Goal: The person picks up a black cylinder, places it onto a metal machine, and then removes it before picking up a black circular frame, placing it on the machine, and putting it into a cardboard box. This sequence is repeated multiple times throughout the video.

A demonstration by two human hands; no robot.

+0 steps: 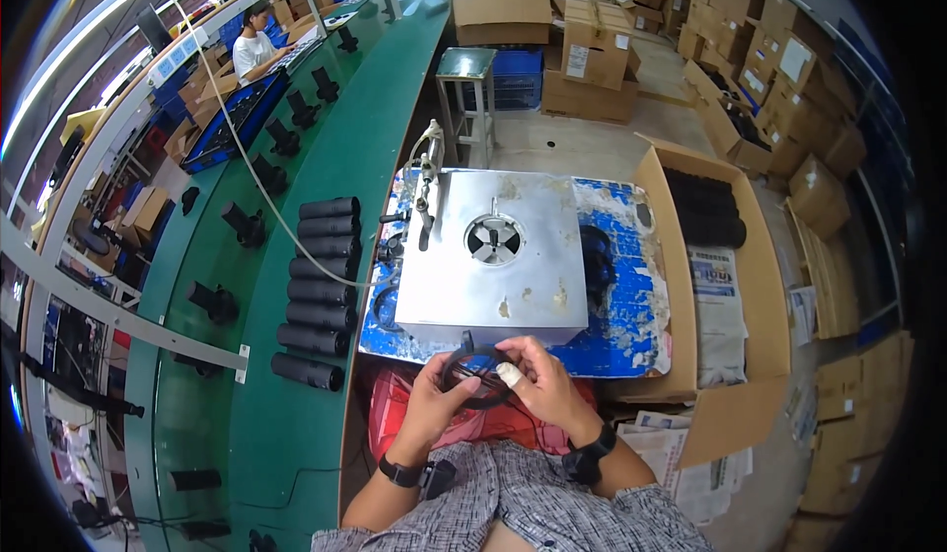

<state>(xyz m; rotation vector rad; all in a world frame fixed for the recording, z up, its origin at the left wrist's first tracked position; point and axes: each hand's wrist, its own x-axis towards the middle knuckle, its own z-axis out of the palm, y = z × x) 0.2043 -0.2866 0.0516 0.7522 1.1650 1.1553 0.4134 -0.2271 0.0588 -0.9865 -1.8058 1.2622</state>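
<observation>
From the head view, you hold a black ring in both hands, just in front of the near edge of the square metal fixture that sits on the worn blue tabletop. The ring looks thin, light and probably rubbery, so expect it to flex and twist rather than keep its shape; it is best taken by the rim on opposite sides, as you have it, not by one point.

Your left hand curls its fingers around the ring's left side, thumb on top. Your right hand pinches the right side between thumb and forefinger, which wears a pale wrap at its tip; the other fingers lie folded behind. Both wrists carry dark bands, and the forearms rise from the lower edge, meeting over your lap.

The fixture's round opening with its metal blades lies beyond the ring. A row of black cylinders lies on the green bench to your left, and an open carton stands to your right.
</observation>
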